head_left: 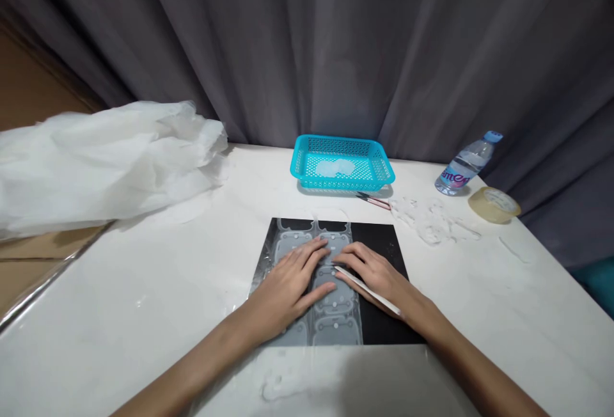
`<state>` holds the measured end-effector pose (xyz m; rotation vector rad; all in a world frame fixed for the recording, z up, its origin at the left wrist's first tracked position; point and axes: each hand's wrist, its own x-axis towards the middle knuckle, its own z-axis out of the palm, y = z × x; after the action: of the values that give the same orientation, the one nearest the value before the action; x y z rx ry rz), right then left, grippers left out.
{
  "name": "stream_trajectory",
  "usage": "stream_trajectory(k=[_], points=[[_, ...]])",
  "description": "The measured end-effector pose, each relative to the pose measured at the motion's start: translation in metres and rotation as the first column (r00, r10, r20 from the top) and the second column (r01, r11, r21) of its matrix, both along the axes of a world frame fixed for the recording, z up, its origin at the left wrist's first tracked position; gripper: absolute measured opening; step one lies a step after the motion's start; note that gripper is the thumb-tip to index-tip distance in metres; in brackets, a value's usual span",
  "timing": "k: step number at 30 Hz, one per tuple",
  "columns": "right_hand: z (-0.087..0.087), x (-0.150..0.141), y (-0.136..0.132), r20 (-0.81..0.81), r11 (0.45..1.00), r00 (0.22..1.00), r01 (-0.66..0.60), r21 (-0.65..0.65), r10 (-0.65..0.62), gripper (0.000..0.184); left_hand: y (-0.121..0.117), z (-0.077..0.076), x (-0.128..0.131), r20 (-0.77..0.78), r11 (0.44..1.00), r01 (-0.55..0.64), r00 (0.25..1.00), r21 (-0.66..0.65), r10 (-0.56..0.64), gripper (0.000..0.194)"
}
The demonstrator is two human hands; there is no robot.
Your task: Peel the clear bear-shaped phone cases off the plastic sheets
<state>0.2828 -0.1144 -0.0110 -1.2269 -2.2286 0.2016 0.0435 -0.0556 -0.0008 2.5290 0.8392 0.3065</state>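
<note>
A clear plastic sheet of die-cut shapes [336, 324] lies on a black mat [378, 244] in the middle of the white table. My left hand [288, 286] presses flat on the sheet with fingers spread. My right hand [378, 276] rests beside it on the sheet and mat, holding a thin white stick-like tool [369, 289] whose tip points at the sheet between my hands.
A turquoise basket [341, 162] with pale pieces inside stands behind the mat. Beside it lie a pink-tipped tool [374, 199], clear scraps [432, 222], a water bottle [465, 171] and a tape roll [494, 204]. Crumpled white plastic [105, 161] lies left. Grey curtain behind.
</note>
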Motion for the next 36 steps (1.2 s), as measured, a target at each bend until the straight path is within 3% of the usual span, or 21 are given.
stream_trajectory(k=[9, 16, 20, 24, 28, 30, 33, 36], points=[[-0.016, -0.002, -0.003, 0.19, 0.978, 0.982, -0.014, 0.21, -0.026, 0.027, -0.003, 0.004, 0.0, -0.018, 1.0, 0.02, 1.0, 0.0, -0.02, 0.062], [-0.02, -0.006, -0.003, 0.181, 0.973, 0.983, -0.006, 0.232, -0.037, 0.026, -0.004, 0.003, 0.004, 0.033, 0.999, -0.03, 0.999, -0.016, 0.031, 0.053], [-0.017, -0.01, -0.001, 0.134, 0.977, 0.991, -0.01, 0.211, -0.019, 0.026, -0.003, 0.0, 0.005, 0.041, 0.996, -0.06, 0.997, -0.07, 0.063, 0.062], [0.0, 0.008, 0.021, -0.155, 0.986, 0.984, 0.112, 0.124, -0.092, 0.022, -0.001, -0.006, 0.004, 0.037, 0.993, -0.079, 0.996, -0.087, 0.083, 0.077], [0.03, 0.057, 0.064, -0.353, 0.908, 0.876, 0.396, 0.138, -0.328, 0.031, 0.001, -0.01, 0.003, 0.041, 0.995, -0.068, 0.997, -0.077, 0.071, 0.085], [0.042, 0.076, 0.078, -0.388, 0.883, 0.839, 0.455, 0.117, -0.381, 0.028, 0.001, -0.01, 0.0, 0.035, 0.995, -0.058, 0.998, -0.081, 0.061, 0.086], [0.054, 0.076, 0.079, -0.362, 0.916, 0.866, 0.394, 0.07, -0.345, 0.025, 0.002, -0.012, -0.003, 0.085, 0.991, -0.061, 0.994, -0.119, 0.071, 0.086], [0.065, 0.049, 0.063, -0.274, 0.981, 0.942, 0.189, -0.042, -0.194, 0.022, 0.008, -0.015, -0.002, 0.229, 0.966, -0.098, 0.961, -0.24, 0.155, 0.1]])
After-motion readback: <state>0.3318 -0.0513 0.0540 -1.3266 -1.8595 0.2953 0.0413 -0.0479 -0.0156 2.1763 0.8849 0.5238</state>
